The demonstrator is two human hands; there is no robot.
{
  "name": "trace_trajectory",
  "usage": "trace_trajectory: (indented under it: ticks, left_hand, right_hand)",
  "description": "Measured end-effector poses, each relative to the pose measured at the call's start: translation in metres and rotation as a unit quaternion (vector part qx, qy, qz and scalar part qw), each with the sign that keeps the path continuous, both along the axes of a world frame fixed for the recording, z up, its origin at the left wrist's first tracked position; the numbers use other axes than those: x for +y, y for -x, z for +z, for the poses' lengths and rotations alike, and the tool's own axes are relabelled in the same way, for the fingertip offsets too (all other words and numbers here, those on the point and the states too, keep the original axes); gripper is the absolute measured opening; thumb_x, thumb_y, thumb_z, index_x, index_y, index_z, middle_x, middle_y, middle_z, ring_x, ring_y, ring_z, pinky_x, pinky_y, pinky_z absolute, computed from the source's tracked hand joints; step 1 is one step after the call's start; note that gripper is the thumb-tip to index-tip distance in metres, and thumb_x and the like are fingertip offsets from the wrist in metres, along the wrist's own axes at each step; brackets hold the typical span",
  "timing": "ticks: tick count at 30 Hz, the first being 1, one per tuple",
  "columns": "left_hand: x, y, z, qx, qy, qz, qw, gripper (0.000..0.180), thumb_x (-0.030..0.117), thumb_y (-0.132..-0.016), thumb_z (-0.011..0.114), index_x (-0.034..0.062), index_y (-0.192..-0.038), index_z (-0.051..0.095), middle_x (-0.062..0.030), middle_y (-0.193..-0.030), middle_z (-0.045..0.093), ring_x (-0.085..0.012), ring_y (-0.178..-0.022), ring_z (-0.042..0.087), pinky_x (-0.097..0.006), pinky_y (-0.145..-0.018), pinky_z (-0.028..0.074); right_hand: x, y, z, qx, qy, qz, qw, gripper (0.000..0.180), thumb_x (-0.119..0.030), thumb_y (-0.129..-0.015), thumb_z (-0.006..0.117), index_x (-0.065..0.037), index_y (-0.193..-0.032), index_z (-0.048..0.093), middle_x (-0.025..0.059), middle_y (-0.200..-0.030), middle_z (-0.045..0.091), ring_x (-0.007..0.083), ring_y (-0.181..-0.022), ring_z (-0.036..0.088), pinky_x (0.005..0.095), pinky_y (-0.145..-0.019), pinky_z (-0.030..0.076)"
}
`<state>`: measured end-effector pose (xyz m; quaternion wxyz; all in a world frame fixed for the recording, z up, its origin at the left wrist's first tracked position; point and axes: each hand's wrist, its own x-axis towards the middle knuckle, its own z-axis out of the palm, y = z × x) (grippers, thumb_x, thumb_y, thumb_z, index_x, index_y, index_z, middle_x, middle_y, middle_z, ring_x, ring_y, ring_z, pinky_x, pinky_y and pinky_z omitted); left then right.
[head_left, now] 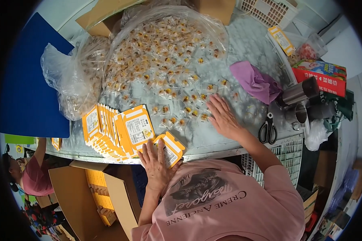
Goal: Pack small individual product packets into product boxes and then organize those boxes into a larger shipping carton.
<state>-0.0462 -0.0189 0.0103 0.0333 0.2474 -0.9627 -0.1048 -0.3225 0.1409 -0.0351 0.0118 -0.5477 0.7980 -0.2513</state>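
Note:
My left hand is at the table's near edge, its fingers over a small yellow-and-white carton and its thumb near the carton's lower edge. Beside it, a row of flat yellow-and-white cartons lies overlapping, with one carton face up on top. My right hand rests palm down, fingers outstretched, at the right side of loose clear packets with yellow and brown contents. A large heap of the same packets spreads behind them, partly inside a clear plastic bag.
To the right are a purple cloth, black-handled scissors, metal cups and a red box. A blue panel stands left. Below the edge sits an open cardboard box with yellow cartons inside. Another person is at far left.

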Motion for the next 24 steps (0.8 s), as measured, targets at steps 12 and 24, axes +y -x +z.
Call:
trace_trajectory:
  ticks: [12, 24]
  left_hand:
    - [0.001, -0.001, -0.006, 0.009, 0.002, 0.007, 1.0, 0.105, 0.052, -0.07, 0.079, 0.0086, -0.151, 0.029, -0.0283, -0.148, 0.028, -0.0488, -0.137, 0.026, -0.066, -0.111, 0.016]
    - [0.002, -0.004, -0.006, 0.019, -0.005, 0.011, 1.0, 0.105, 0.049, -0.068, 0.081, 0.0099, -0.151, 0.03, -0.0278, -0.151, 0.025, -0.0498, -0.138, 0.022, -0.065, -0.112, 0.012]
  right_hand:
    - [0.007, -0.031, 0.004, -0.061, 0.043, 0.047, 0.996, 0.059, -0.018, -0.086, 0.067, -0.001, -0.137, 0.044, 0.0181, -0.145, 0.036, 0.0381, -0.137, 0.032, 0.0492, -0.114, 0.028]
    - [0.031, -0.001, 0.031, -0.254, 0.147, -0.036, 0.955, 0.026, -0.01, -0.096, 0.056, -0.001, -0.119, 0.062, 0.0122, -0.126, 0.06, 0.0232, -0.117, 0.058, 0.0319, -0.1, 0.045]
